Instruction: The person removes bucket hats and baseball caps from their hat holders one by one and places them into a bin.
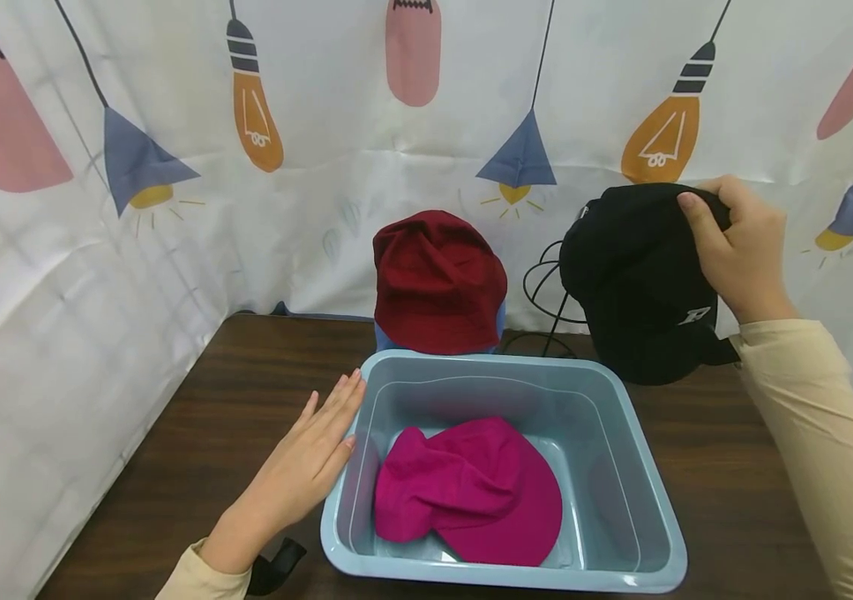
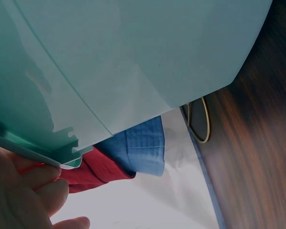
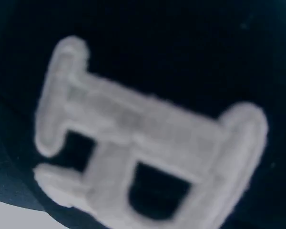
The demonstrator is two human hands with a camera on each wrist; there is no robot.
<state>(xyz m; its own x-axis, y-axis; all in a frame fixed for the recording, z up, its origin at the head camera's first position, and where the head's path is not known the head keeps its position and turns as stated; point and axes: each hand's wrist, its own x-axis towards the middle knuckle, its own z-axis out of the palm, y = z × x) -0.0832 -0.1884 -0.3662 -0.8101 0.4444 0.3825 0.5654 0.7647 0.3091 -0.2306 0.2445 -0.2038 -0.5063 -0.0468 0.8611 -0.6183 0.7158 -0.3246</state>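
Observation:
My right hand [image 1: 745,242] pinches the crown of a black cap [image 1: 640,283] and holds it up at the back right, beyond the basin's corner. A white embroidered emblem [image 3: 143,129] on the cap fills the right wrist view. With straight fingers my left hand [image 1: 302,458] rests against the left rim of a light blue plastic basin [image 1: 655,500]. Inside the basin lies a magenta cap [image 1: 471,492]. Behind it sits a dark red bucket hat [image 1: 437,283], on top of a blue fabric hat [image 2: 143,145] that peeks out underneath.
Thin black wire loops [image 1: 546,287] stand between the red hat and the black cap. The dark wooden table [image 1: 231,417] ends at a white curtain [image 1: 306,225] printed with lamps and bulbs, at the back and left.

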